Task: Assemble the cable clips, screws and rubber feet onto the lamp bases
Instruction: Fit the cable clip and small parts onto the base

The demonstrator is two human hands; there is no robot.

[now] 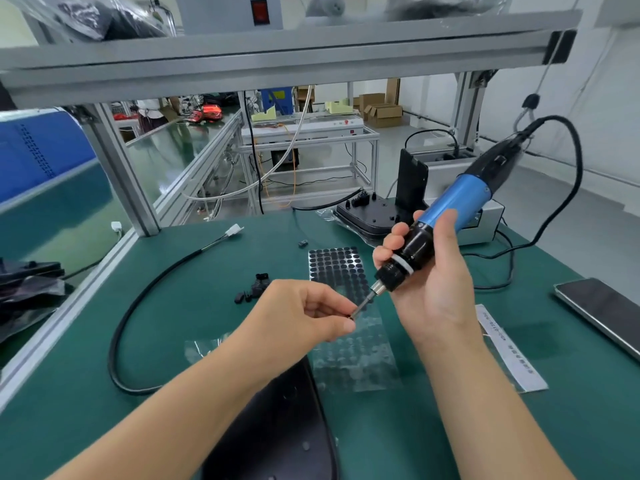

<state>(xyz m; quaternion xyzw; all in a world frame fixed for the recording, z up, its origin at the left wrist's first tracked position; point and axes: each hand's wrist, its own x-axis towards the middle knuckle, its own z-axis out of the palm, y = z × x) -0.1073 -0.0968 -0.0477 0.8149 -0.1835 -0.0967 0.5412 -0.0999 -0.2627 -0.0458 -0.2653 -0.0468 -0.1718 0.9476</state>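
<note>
A tiny screw (350, 317), dark and hard to make out, sits at the tip of the driver (450, 216), pinched between the thumb and forefinger of the left hand (304, 315), whose other fingers are curled in. The right hand (427, 271) wraps the driver's black lower barrel, fingers closed round it, with the bit slanting down and left to meet the left fingertips; the blue body and black cord run up and to the right. Both hands hover above the green mat (194, 306), directly over a sheet of rubber feet (337, 263): the far half of that sheet is full of black dots, the near half is clear film with the dots gone. Just left of the sheet lies a small heap of black clips (254, 289), and one more small black part lies just beyond the sheet's far left corner. Nearer than the sheet, under the left forearm, lies a black lamp base (284, 420) with a thick black cable (145, 306) looping off to the left and ending in a white plug. Beyond the sheet, to the right, another base (370, 214) rests at the mat's far edge. A white label strip (509, 355) lies right of the sheet, and a phone (602, 313) further right still.
</note>
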